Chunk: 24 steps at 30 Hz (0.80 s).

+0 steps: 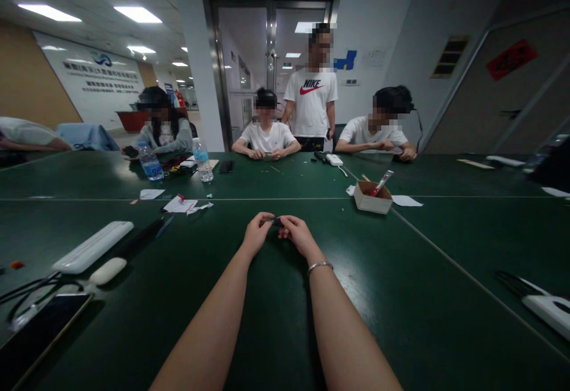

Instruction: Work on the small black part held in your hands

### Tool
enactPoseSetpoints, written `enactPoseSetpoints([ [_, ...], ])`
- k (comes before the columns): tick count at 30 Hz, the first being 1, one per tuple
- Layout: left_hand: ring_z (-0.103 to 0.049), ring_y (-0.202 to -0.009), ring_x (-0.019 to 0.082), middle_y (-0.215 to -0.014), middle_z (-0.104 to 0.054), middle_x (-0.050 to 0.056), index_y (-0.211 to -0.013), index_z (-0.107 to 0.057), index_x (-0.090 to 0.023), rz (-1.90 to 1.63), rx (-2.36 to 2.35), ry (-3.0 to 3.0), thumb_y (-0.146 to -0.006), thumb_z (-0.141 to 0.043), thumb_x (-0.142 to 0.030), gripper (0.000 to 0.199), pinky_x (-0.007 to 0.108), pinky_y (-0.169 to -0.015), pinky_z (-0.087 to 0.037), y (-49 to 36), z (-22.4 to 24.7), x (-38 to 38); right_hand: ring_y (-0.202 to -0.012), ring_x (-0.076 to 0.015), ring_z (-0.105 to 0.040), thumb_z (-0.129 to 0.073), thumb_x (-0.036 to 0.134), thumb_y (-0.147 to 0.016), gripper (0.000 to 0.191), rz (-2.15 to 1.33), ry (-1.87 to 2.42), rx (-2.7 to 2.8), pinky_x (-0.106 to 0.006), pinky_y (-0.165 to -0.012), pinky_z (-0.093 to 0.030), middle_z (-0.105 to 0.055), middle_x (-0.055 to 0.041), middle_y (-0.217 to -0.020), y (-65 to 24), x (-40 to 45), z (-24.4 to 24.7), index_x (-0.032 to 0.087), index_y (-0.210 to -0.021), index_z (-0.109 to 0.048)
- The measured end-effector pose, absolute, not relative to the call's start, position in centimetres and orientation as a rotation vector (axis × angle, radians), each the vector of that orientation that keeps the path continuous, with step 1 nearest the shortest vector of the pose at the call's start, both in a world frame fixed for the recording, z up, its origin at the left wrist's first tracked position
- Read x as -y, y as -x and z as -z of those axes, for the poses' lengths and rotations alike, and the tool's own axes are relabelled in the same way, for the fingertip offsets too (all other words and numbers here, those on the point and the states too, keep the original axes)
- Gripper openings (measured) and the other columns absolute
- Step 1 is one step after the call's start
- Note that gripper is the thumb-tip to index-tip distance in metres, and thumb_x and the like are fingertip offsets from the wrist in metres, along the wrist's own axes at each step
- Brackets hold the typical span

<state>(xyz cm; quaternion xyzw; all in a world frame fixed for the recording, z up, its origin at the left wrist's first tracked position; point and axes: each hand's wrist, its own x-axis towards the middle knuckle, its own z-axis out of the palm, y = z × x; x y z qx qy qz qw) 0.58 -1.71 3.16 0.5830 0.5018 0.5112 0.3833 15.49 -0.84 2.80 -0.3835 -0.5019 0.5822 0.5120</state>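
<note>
Both my arms reach forward over the dark green table [374,308]. Between my fingertips is a small dark object [276,222], too small to name. My left hand [258,229] pinches its left end with thumb and forefinger. On its right end, my right hand [297,233] closes thumb and fingers, the other fingers curled below. A silver bangle [320,267] circles my right wrist. Most of the object is hidden by my fingers.
A small open box [373,204] holding a red-and-white packet stands ahead right. To my left lie a phone [44,331], a white power bank [95,245], a white oval case [108,271] and cables. Bottles [202,162] and paper scraps [180,204] are farther off. Several people are opposite.
</note>
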Motion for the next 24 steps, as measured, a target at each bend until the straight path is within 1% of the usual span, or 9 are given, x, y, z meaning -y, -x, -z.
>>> enactPoseSetpoints([
  [3, -0.058, -0.074, 0.014, -0.088, -0.065, 0.005, -0.095, -0.064, -0.017, -1.302, -1.282, -1.49, -0.074, -0.051, -0.017, 0.024, 0.025, -0.066, -0.047, -0.53, -3.16, 1.73, -0.045, -0.0109, -0.052, -0.071, 0.048, -0.066, 0.039, -1.412, 0.928, 1.203, -0.024, -0.047, -0.035, -0.056, 0.0031, -0.049, -15.47, 0.82, -2.78, 0.014, -0.084, -0.065],
  [6, -0.056, -0.068, 0.013, -0.084, -0.063, 0.004, -0.094, -0.064, -0.017, -1.299, -1.279, -1.471, -0.076, -0.051, -0.021, 0.023, 0.024, -0.062, -0.045, -0.54, -3.04, 1.64, -0.046, -0.0106, -0.053, -0.071, 0.048, -0.066, 0.039, -1.414, 0.923, 1.215, -0.024, -0.047, -0.034, -0.057, 0.0032, -0.05, -15.45, 0.87, -2.85, 0.014, -0.085, -0.065],
  [10, -0.051, -0.058, 0.011, -0.067, -0.057, 0.0, -0.094, -0.063, -0.017, -1.268, -1.267, -1.465, -0.081, -0.047, -0.032, 0.025, 0.021, -0.053, -0.04, -0.59, -2.83, 1.51, -0.047, -0.0103, -0.053, -0.071, 0.047, -0.067, 0.039, -1.416, 0.914, 1.233, -0.024, -0.048, -0.034, -0.057, 0.0029, -0.051, -15.44, 0.96, -2.96, 0.014, -0.085, -0.065],
  [12, -0.049, -0.056, 0.011, -0.063, -0.054, -0.001, -0.093, -0.063, -0.017, -1.245, -1.275, -1.479, -0.083, -0.046, -0.037, 0.028, 0.02, -0.051, -0.038, -0.59, -2.84, 1.56, -0.047, -0.0104, -0.053, -0.07, 0.047, -0.068, 0.038, -1.414, 0.919, 1.237, -0.024, -0.049, -0.034, -0.058, 0.0027, -0.053, -15.45, 0.97, -2.96, 0.014, -0.086, -0.065],
  [14, -0.05, -0.057, 0.01, -0.068, -0.056, 0.0, -0.093, -0.064, -0.018, -1.242, -1.289, -1.47, -0.084, -0.046, -0.037, 0.028, 0.02, -0.051, -0.039, -0.6, -2.97, 1.68, -0.048, -0.0107, -0.053, -0.07, 0.047, -0.068, 0.038, -1.408, 0.922, 1.23, -0.024, -0.049, -0.035, -0.058, 0.0025, -0.053, -15.48, 0.93, -2.89, 0.014, -0.087, -0.065],
  [18, -0.054, -0.064, 0.011, -0.089, -0.062, 0.004, -0.097, -0.063, -0.018, -1.3, -1.27, -1.434, -0.077, -0.052, -0.025, 0.024, 0.021, -0.056, -0.043, -0.66, -3.36, 1.89, -0.048, -0.0112, -0.053, -0.07, 0.047, -0.067, 0.039, -1.397, 0.923, 1.206, -0.025, -0.05, -0.037, -0.058, 0.0023, -0.053, -15.54, 0.77, -2.69, 0.014, -0.087, -0.065],
  [21, -0.055, -0.066, 0.011, -0.088, -0.062, 0.004, -0.096, -0.063, -0.017, -1.311, -1.253, -1.429, -0.074, -0.053, -0.02, 0.024, 0.022, -0.058, -0.044, -0.7, -3.51, 1.92, -0.048, -0.0111, -0.053, -0.071, 0.046, -0.067, 0.039, -1.401, 0.913, 1.211, -0.025, -0.05, -0.037, -0.058, 0.0022, -0.054, -15.56, 0.7, -2.59, 0.014, -0.087, -0.065],
  [24, -0.053, -0.062, 0.01, -0.081, -0.061, 0.003, -0.094, -0.063, -0.017, -1.297, -1.268, -1.421, -0.076, -0.052, -0.022, 0.022, 0.022, -0.057, -0.043, -0.71, -3.38, 1.83, -0.047, -0.0111, -0.053, -0.07, 0.046, -0.067, 0.038, -1.411, 0.902, 1.222, -0.025, -0.05, -0.036, -0.058, 0.0026, -0.053, -15.53, 0.69, -2.57, 0.014, -0.088, -0.065],
])
